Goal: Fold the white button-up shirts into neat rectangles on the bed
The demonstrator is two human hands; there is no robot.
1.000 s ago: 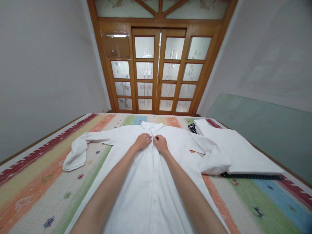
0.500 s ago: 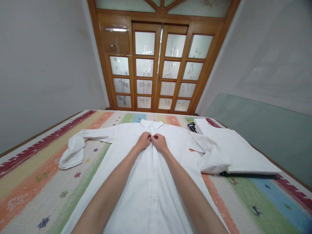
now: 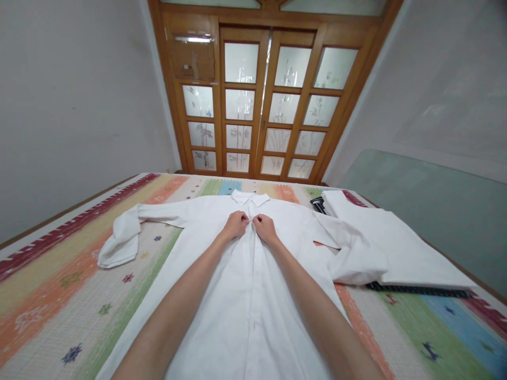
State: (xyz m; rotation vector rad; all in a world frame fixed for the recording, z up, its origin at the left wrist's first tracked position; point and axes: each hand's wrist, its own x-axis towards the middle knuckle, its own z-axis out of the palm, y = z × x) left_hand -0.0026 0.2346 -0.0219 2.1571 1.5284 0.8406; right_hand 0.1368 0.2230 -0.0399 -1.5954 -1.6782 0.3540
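Note:
A white long-sleeved shirt lies front up in the middle, its collar at the far end and both sleeves spread sideways. My left hand pinches the cloth at the front placket, just below the collar. Across the placket, my right hand pinches the opposite edge at the same height. A narrow gap separates the two hands. Whatever button lies under the fingertips is too small to make out. Below the hands the placket runs straight toward me between my forearms.
A striped, patterned cover lies under the shirt. On the right, folded white cloth rests on a dark patterned piece, with the shirt's right-hand sleeve against it. A pale green board stands along the right wall; wooden glazed doors are behind.
My hands have drawn slightly apart at the placket, the right one shifting right. The whole view has turned a little, so the shirt appears farther right.

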